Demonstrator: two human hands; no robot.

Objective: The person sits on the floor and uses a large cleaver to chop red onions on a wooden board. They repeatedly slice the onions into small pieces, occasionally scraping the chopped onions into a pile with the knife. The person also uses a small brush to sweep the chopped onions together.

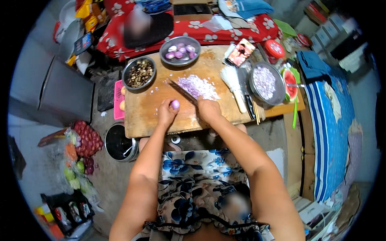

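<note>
Between the fingers of my left hand point(166, 113) is a peeled purple shallot point(175, 104), just over the wooden board point(144, 114). My right hand point(208, 109) grips a knife point(183, 91), its dark blade slanting toward the far left. Beyond the blade spreads a heap of chopped shallot point(200, 86). Several whole peeled shallots lie in a metal bowl point(180, 62) at the board's far edge. To its left, another metal bowl point(124, 75) holds brown chopped pieces. More chopped shallot fills a larger metal bowl point(279, 90) on the right.
A white brush point(231, 78), a black-handled knife point(249, 105) and wooden chopsticks point(256, 113) lie along the board's right side. A phone point(241, 51) stands behind them. Cut watermelon point(290, 82) sits far right. Below left are a metal pot point(132, 155) and a pink basket point(117, 104).
</note>
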